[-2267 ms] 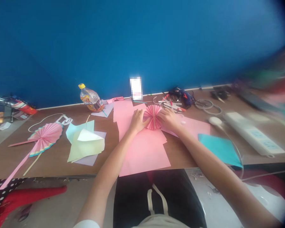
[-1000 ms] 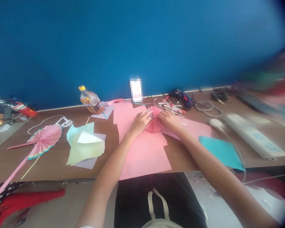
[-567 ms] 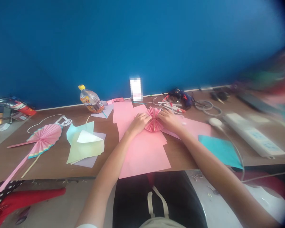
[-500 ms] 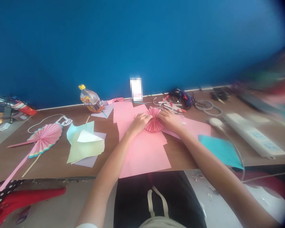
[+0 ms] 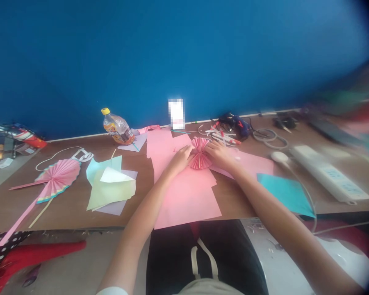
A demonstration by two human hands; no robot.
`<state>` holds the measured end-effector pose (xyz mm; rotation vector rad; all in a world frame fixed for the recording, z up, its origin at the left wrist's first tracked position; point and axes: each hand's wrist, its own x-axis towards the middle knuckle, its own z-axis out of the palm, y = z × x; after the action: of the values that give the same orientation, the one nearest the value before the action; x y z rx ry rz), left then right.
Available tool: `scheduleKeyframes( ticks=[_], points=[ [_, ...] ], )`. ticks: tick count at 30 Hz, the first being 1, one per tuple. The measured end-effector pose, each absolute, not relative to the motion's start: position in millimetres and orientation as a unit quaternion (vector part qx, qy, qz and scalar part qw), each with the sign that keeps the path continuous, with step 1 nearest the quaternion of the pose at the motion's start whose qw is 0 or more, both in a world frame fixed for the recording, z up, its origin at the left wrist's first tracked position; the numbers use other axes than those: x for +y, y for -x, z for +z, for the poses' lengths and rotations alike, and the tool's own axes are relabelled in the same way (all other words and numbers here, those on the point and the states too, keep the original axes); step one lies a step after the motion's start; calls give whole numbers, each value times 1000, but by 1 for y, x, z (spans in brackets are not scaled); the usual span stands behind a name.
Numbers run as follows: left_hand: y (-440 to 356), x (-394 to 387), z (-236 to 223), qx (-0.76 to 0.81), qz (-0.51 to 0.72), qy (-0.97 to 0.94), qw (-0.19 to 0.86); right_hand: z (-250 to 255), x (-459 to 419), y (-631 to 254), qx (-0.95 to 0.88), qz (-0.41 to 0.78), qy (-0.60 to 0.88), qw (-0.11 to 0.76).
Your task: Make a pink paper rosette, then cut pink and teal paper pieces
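Note:
A small pleated pink paper fan (image 5: pixel 200 153), spread into a rosette, lies on pink paper sheets (image 5: pixel 184 192) in the middle of the brown table (image 5: pixel 70 209). My left hand (image 5: pixel 180 159) pinches its left edge with curled fingers. My right hand (image 5: pixel 219 153) presses and grips its right edge. Both forearms reach in from the bottom of the view. The fan's outer folds on each side are hidden under my fingers.
A finished pink fan on a stick (image 5: pixel 55 178) lies at left, beside pale green and blue sheets (image 5: pixel 110 184). A plastic bottle (image 5: pixel 117 128) stands by the blue wall. A glue gun and pens (image 5: pixel 230 127) lie behind; teal paper (image 5: pixel 284 192) and a power strip (image 5: pixel 329 172) lie right.
Both hands have drawn closer to the fan's middle and squeezed its pleats together, so the rosette looks a little narrower. Everything else on the table stays put.

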<state>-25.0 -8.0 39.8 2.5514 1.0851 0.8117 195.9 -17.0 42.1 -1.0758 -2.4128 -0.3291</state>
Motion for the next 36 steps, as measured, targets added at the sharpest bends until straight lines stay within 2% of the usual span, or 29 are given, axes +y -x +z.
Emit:
scheduleKeyframes(
  ticks=[2, 9, 17, 28, 36],
  points=[
    [26, -8, 41, 370, 276, -879, 122, 40, -16, -196, -880, -122, 391, 241],
    [28, -9, 48, 360, 238, -902, 10, 41, -17, -196, -881, -113, 385, 251],
    [30, -6, 46, 358, 216, -908, 19, 41, -17, -196, -884, -111, 382, 244],
    [28, -8, 54, 304, 199, -930, -56, 40, -17, -194, -882, -102, 381, 257],
    [27, -13, 55, 328, 197, -924, -26, 42, -18, -195, -883, -99, 380, 256]
  ],
)
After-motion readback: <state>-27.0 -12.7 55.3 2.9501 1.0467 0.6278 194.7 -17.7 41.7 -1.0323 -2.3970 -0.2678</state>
